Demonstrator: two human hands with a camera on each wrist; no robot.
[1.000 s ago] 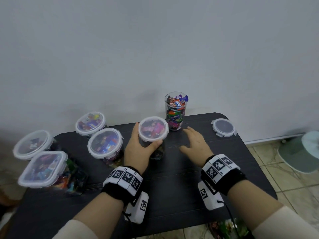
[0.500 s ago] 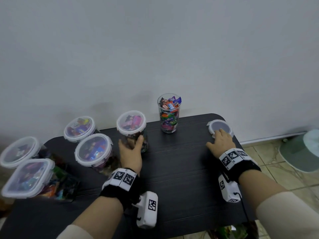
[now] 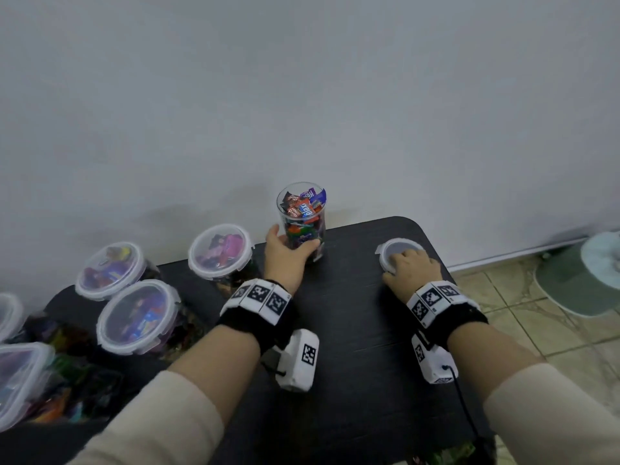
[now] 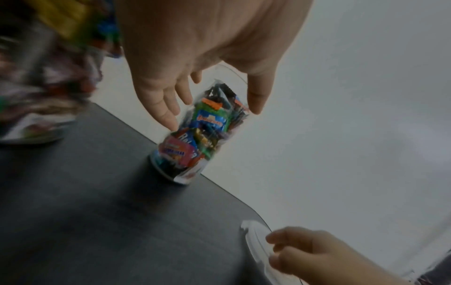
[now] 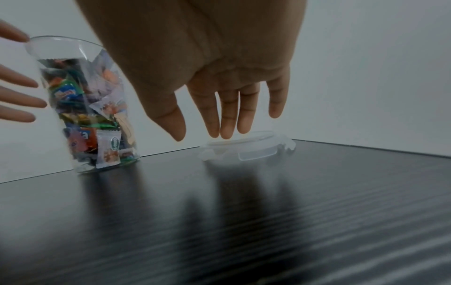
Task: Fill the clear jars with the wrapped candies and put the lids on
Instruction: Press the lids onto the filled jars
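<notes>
Left hand [image 3: 285,255] reaches far, fingers and thumb clasping the open jar [image 3: 303,213] — right hand [image 3: 411,268] lies palm-down, straight fingertips [image 5: 227,127] resting on the lid [image 3: 398,247] at right.

Lidded jars [image 3: 219,251] left; centre tabletop [image 3: 349,313] seemingly free

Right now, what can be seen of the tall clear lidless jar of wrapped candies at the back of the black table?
The tall clear jar is a slim, see-through cylinder, plastic or glass, with no lid on its round mouth. Multicoloured wrapped candies fill it nearly to the rim. It stands upright on the black table, near the back edge. The left hand holds it, thumb on one side, fingers on the other. Nothing else touches it.
</notes>
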